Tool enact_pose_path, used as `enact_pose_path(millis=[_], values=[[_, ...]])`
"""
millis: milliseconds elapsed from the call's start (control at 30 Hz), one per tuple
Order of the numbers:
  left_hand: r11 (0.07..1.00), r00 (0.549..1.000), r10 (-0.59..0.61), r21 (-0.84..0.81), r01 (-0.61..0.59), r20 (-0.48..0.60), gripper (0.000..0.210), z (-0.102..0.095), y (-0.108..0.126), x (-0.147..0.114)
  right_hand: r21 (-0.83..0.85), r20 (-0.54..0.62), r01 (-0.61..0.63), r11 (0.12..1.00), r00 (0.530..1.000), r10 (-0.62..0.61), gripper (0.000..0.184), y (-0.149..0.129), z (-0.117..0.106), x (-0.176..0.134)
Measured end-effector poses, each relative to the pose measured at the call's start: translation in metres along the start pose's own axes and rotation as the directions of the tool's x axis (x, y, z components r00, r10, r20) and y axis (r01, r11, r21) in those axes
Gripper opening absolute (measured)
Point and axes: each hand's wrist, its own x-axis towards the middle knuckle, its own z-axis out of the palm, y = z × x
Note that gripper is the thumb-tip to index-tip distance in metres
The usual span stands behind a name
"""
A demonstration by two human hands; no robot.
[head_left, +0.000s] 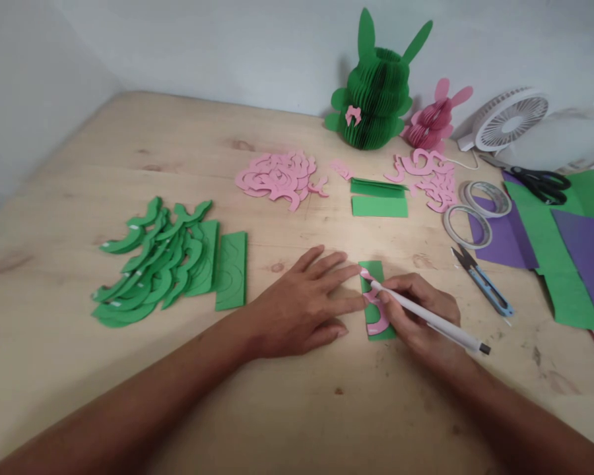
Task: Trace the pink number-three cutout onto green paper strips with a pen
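Observation:
My left hand [309, 300] lies flat with its fingers spread, fingertips resting on a curved pink paper cutout [377, 318]. That cutout sits on top of a small green paper rectangle [372, 269]. In my right hand [418, 307] is a white pen [433, 318], its tip down at the cutout's edge near the upper part of the green piece. Part of the cutout is hidden by my fingers and the pen. Left of my left hand stands a folded green paper piece [231, 270] with curved outlines drawn on it, beside a pile of wavy green cutouts [151, 267].
Pink cutouts [277, 177] and green strips [379, 206] lie farther back. At the right are tape rolls [468, 226], thread snips [485, 284], black scissors [542, 183] and purple and green paper [569, 290]. Behind stand a green honeycomb paper figure [376, 99], a pink one [430, 122] and a fan [512, 122].

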Motion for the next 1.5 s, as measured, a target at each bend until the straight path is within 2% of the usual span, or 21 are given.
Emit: enact_pose_path(millis=[967,1500], values=[[1.000,1.000,-0.007,-0.005,0.007,-0.001,0.040,-0.0004,0.0003,-0.0001,-0.122,0.026,-0.041,0.992,0.999,0.045,0.012,-0.0038,-0.0070,-0.0026],[1.000,1.000,-0.005,-0.004,0.005,0.005,0.041,-0.0013,0.0006,-0.0002,-0.024,0.005,-0.080,0.996,0.997,0.080,0.014,-0.0021,-0.0021,-0.0031]])
